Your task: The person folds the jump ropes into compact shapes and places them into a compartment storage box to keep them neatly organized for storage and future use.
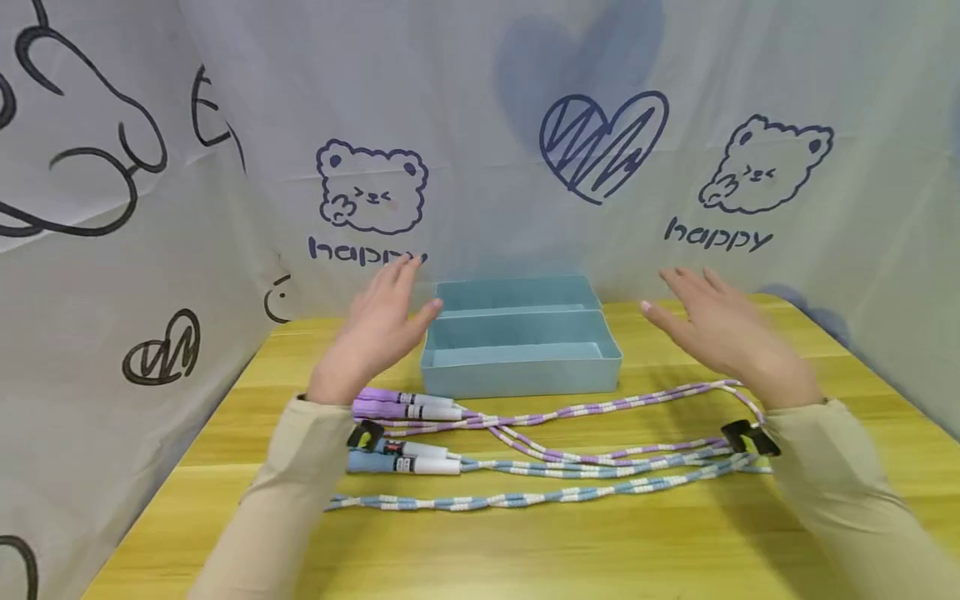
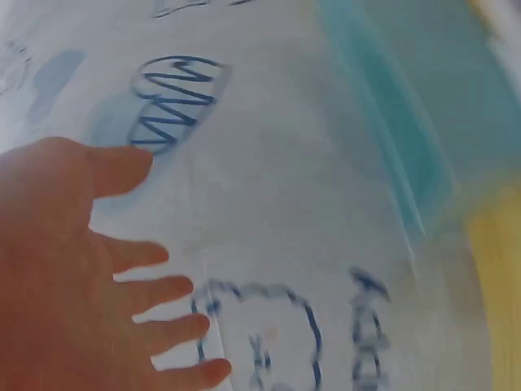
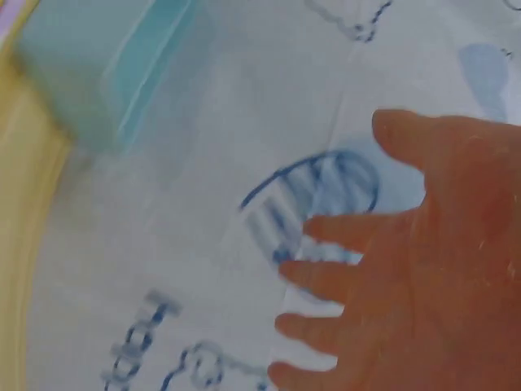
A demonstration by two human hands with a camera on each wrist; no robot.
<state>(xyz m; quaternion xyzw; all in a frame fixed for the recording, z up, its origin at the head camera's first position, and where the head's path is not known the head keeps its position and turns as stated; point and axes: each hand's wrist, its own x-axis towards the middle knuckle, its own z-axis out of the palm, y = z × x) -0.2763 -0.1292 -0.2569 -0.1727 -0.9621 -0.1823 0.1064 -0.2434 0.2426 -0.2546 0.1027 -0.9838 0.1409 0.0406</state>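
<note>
Left grip (image 1: 378,321) and right grip (image 1: 723,329) hover empty, fingers apart, the blue box (image 1: 517,379) between them. Purple rope (image 1: 600,408) and blue rope (image 1: 517,500) lie below, stretched lengthwise, perhaps to limit tangling.

Pale cloth (image 1: 480,233) hanging right behind yellow wood-grain bench (image 1: 487,554). Two bear drawings (image 1: 372,190) up there, "happy" lettering (image 1: 718,235) under each, scribbled heart (image 1: 604,148) between! Black doodles (image 1: 90,192) over on left side.

Pale cloth (image 1: 480,225) with drawn bears (image 1: 372,190) and hearts (image 1: 604,146); yellow wood-grain table (image 1: 525,554) before it.
</note>
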